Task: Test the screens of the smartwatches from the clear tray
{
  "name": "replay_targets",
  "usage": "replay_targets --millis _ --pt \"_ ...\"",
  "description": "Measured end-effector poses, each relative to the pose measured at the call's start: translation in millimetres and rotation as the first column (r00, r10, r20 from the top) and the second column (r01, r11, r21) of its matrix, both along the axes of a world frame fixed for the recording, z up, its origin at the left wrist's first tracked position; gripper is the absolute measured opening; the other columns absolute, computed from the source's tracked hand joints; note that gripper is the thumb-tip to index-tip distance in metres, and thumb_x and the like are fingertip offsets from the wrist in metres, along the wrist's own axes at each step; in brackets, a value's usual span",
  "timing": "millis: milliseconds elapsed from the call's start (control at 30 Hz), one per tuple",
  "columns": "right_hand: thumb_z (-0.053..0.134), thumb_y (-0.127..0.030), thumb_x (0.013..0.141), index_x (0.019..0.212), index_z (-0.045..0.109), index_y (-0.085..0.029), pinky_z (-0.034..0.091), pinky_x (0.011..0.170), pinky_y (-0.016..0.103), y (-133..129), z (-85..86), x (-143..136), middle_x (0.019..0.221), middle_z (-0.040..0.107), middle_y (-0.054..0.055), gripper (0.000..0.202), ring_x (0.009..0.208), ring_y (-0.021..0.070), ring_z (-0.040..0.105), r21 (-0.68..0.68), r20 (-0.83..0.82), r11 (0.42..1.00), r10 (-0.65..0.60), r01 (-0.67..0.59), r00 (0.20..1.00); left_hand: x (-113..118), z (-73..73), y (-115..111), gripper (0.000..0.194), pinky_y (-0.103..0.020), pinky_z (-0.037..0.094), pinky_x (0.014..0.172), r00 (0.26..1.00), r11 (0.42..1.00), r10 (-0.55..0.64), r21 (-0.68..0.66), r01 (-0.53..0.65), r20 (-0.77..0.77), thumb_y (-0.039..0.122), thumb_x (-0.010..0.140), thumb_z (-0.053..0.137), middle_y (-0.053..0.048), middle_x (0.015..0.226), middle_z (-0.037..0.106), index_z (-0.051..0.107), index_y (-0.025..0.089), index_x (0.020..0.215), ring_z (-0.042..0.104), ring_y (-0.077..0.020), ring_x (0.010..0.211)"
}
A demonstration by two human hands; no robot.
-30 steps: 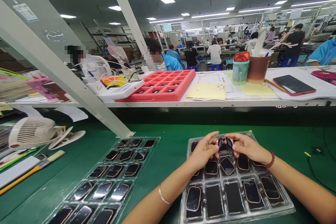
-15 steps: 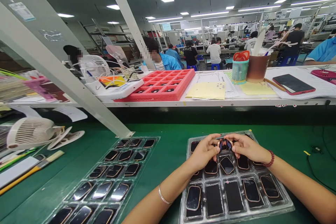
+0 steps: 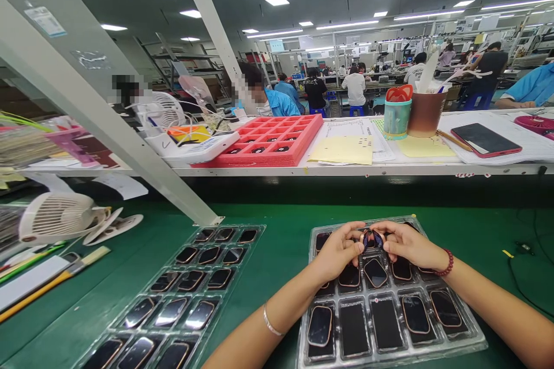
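My left hand (image 3: 340,252) pinches a dark, gold-rimmed smartwatch body (image 3: 366,238) between thumb and fingers. Facing it, my right hand (image 3: 407,244) grips a second dark smartwatch body (image 3: 378,238) the same way. Both pieces are tilted and close together; whether they touch is unclear, and fingers hide parts of them. Beneath my hands lies a clear plastic tray (image 3: 475,339) with rectangular pockets. Several smartwatch bodies sit in it, one of them a watch (image 3: 375,273) set askew just below my fingertips. Two front pockets show only black bottoms.
Another clear tray (image 3: 258,233) with rows of watch bodies lies to the left. A white fan (image 3: 58,218) and a brush (image 3: 93,258) are at far left. On the shelf stand a red foam tray (image 3: 309,137), cups and a phone (image 3: 485,138). A slanted post (image 3: 173,181) meets the bench.
The view has shifted very slightly. Both hands keep the same hold on the two watch bodies, with no clear movement.
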State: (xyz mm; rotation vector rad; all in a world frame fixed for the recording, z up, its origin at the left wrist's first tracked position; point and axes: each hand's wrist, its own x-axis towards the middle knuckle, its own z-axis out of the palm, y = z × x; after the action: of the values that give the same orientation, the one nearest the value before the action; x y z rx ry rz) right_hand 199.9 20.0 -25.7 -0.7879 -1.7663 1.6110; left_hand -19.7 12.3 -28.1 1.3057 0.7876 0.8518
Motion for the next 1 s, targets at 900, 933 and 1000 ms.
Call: replay_targets --millis 900,933,1000 --pt "0.059 -0.029 0.083 0.117 0.053 -0.019 0.052 0.065 0.03 2 1.6 -1 0.106 0.059 0.008 0.036 0.079 0.017 0.062 0.001 0.033 0.999 -0.052 0.052 0.998 4 10.9 -3 0.041 -0.02 0.038 0.052 0.995 0.997 0.081 0.017 -0.08 -0.062 0.02 0.074 0.06 -0.003 0.089 0.062 0.05 0.016 0.113 0.059 -0.0103 0.062" --pt "0.059 -0.032 0.084 0.117 0.052 -0.019 0.052 0.064 0.03 3 1.9 0 0.106 0.059 0.008 0.036 0.079 0.0175 0.062 0.008 0.038 0.998 -0.057 0.056 0.998 4 11.0 -2 0.041 -0.02 0.038 0.051 0.994 0.996 0.085 0.022 -0.084 -0.063 0.023 0.075 0.06 -0.004 0.088 0.062 0.05 0.016 0.114 0.06 -0.0109 0.062" --pt "0.056 -0.038 0.086 0.112 0.053 -0.018 0.052 0.063 0.031 2 3.8 1 0.102 0.062 0.009 0.033 0.079 0.0189 0.062 0.023 0.056 0.997 -0.073 0.072 0.996 2 12.6 -4 0.036 -0.021 0.037 0.051 0.991 0.994 0.112 0.024 -0.111 -0.069 0.029 0.076 0.06 -0.004 0.084 0.063 0.052 0.015 0.108 0.059 -0.0121 0.06"
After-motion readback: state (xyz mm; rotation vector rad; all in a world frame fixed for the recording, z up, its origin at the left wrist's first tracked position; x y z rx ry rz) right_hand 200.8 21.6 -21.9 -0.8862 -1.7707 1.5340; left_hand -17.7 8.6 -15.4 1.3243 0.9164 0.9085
